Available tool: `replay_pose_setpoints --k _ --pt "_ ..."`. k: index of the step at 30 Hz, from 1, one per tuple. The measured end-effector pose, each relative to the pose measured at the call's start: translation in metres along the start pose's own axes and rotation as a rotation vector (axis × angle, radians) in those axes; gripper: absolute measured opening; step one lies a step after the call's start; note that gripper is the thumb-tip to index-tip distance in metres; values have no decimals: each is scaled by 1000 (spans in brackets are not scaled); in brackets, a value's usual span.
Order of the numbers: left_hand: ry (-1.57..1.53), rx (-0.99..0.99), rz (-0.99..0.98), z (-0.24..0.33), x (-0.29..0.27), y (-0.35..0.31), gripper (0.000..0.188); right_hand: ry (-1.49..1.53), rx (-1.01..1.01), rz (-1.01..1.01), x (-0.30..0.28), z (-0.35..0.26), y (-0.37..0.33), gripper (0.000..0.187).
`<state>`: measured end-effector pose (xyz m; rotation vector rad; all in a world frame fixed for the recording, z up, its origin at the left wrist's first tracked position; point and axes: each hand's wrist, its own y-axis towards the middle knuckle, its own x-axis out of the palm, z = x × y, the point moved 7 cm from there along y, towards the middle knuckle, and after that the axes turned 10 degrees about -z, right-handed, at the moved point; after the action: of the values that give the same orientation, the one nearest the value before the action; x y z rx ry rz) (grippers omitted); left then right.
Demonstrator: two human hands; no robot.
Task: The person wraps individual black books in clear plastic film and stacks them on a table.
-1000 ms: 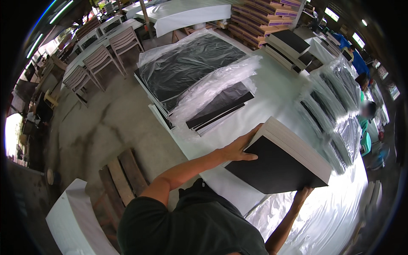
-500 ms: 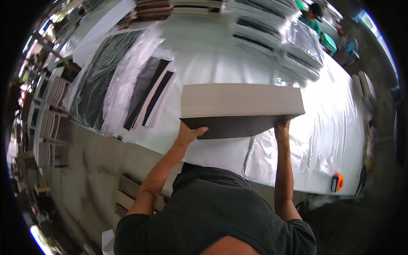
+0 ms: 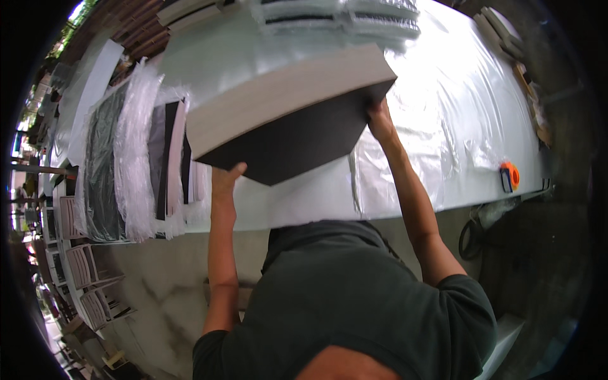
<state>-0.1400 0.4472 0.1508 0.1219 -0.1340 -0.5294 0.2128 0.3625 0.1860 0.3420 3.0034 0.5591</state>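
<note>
A thick stack of sheets (image 3: 304, 133) with a black outer face and cream layered edges is held up over the table, tilted, its right end farther away than its left. My left hand (image 3: 225, 179) grips the near left corner, thumb on the black face. At the right end, my right hand (image 3: 380, 120) holds the edge, its fingers partly hidden by the stack. Beneath and to the right, clear plastic film (image 3: 399, 177) lies on the white-covered table (image 3: 291, 206). Black-and-cream boards (image 3: 172, 158) stand left of the stack beside crinkled plastic wrap (image 3: 134, 152).
A plastic-wrapped dark bundle (image 3: 103, 164) lies at the table's left end. More wrapped stacks (image 3: 339, 16) sit at the far side. An orange tape dispenser (image 3: 510, 177) rests near the right front edge. Pale slatted chairs (image 3: 88, 266) stand on the floor at left.
The stack has moved left and away from me in both hands, and its right end has swung farther out. My view has turned, shifting the whole table in the picture.
</note>
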Motion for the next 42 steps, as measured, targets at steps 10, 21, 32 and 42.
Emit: replay_pose_setpoints --k 10,21,32,42 --pt "-91 37 -22 42 17 3 77 63 -61 217 2 -47 10 75" --pt "124 -28 170 121 74 10 80 446 43 385 -9 -3 -5 101" --pt "516 108 -208 164 129 35 103 431 73 427 -15 -10 -16 97" --pt "406 11 -156 122 67 -12 73 322 47 234 -6 -3 -26 106"
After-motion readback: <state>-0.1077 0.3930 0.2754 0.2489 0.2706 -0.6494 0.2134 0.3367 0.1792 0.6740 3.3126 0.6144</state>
